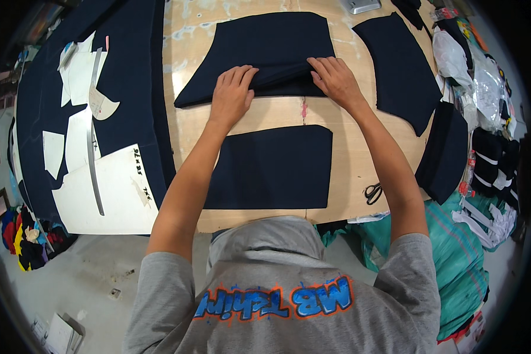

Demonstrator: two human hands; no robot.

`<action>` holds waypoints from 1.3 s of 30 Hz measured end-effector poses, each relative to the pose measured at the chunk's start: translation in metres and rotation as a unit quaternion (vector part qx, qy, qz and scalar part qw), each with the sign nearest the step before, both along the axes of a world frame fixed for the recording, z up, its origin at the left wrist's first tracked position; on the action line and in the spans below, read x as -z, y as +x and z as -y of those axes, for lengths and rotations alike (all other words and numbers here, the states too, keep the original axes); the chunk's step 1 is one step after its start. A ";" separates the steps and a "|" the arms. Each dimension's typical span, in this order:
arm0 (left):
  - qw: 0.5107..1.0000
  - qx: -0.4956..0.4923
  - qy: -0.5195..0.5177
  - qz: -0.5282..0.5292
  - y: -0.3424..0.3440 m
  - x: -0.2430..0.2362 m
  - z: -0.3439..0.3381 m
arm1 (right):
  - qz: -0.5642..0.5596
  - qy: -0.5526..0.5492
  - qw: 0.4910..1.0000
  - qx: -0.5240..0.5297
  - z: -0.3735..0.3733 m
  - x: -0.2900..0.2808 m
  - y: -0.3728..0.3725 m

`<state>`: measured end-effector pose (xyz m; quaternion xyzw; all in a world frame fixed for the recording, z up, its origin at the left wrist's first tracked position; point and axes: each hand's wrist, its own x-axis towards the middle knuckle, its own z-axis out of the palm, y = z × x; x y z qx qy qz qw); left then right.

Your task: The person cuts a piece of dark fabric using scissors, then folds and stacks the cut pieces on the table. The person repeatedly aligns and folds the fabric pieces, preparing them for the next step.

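Observation:
Across the upper middle of the table lies a large dark navy fabric piece (271,38), its near part lifted into a loose fold. My left hand (233,94) is on the left part of this fold, fingers curled over the cloth. At its right end, my right hand (338,81) grips the fold between thumb and fingers. Nearer to me, below both hands, a second navy fabric piece (271,168) lies flat. To the right is another navy cut piece (398,71) with a curved edge. Small black scissors (373,193) rest near the table's front edge.
Dark cloth (138,76) covers the table's left side, carrying white paper patterns (115,189) and a curved metal ruler (92,159). A narrow navy piece (445,153) lies along the right edge. Beyond are plastic bags (487,94) and a green sack (454,253).

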<state>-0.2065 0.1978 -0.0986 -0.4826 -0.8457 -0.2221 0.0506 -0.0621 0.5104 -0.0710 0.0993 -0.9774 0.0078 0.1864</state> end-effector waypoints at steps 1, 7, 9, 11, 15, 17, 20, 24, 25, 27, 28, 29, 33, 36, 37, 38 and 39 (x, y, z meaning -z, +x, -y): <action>1.000 0.001 -0.002 -0.011 -0.002 0.000 0.002 | 0.008 0.006 1.000 0.003 -0.004 0.001 0.002; 0.989 0.005 -0.075 -0.125 -0.019 0.002 0.034 | 0.082 0.147 0.985 -0.018 -0.018 0.003 0.029; 0.987 -0.011 -0.104 -0.118 -0.025 0.002 0.052 | 0.093 0.119 0.988 -0.005 -0.022 0.007 0.038; 0.986 -0.025 -0.113 -0.123 -0.033 0.001 0.067 | 0.098 0.101 0.990 0.007 -0.024 0.012 0.045; 0.977 -0.030 -0.162 -0.135 -0.046 -0.005 0.092 | 0.103 0.099 0.989 0.027 -0.019 0.013 0.046; 0.976 -0.024 -0.161 -0.142 -0.050 -0.003 0.098 | 0.107 0.098 0.989 0.036 -0.013 0.011 0.047; 0.986 -0.013 -0.115 -0.121 -0.056 -0.001 0.102 | 0.093 0.074 0.992 0.038 -0.011 0.009 0.046; 0.994 0.006 -0.059 -0.089 -0.077 -0.026 0.103 | 0.025 -0.025 0.999 0.024 -0.024 -0.011 0.029; 0.996 0.012 -0.047 -0.072 -0.084 -0.038 0.101 | 0.012 -0.049 0.999 0.018 -0.029 -0.023 0.024; 0.998 0.028 -0.022 -0.046 -0.105 -0.070 0.093 | -0.001 -0.098 0.995 0.013 -0.039 -0.054 0.005; 0.999 0.013 -0.029 -0.008 -0.113 -0.087 0.089 | 0.002 -0.122 0.992 0.014 -0.045 -0.069 -0.003; 0.999 0.008 -0.048 0.010 -0.128 -0.103 0.088 | 0.003 -0.147 0.989 0.009 -0.050 -0.085 -0.016; 0.995 0.035 -0.038 0.090 -0.168 -0.182 0.075 | 0.021 -0.220 0.975 0.031 -0.069 -0.154 -0.041; 0.975 0.028 -0.058 0.214 -0.167 -0.255 0.067 | 0.054 -0.259 0.962 0.068 -0.070 -0.209 -0.037; 0.965 0.026 -0.064 0.251 -0.163 -0.271 0.067 | 0.061 -0.272 0.957 0.078 -0.068 -0.226 -0.033; 0.961 0.026 -0.051 0.272 -0.161 -0.282 0.074 | 0.064 -0.281 0.955 0.076 -0.066 -0.243 -0.025; 0.955 0.023 -0.055 0.291 -0.154 -0.292 0.078 | 0.094 -0.294 0.947 0.087 -0.064 -0.261 -0.015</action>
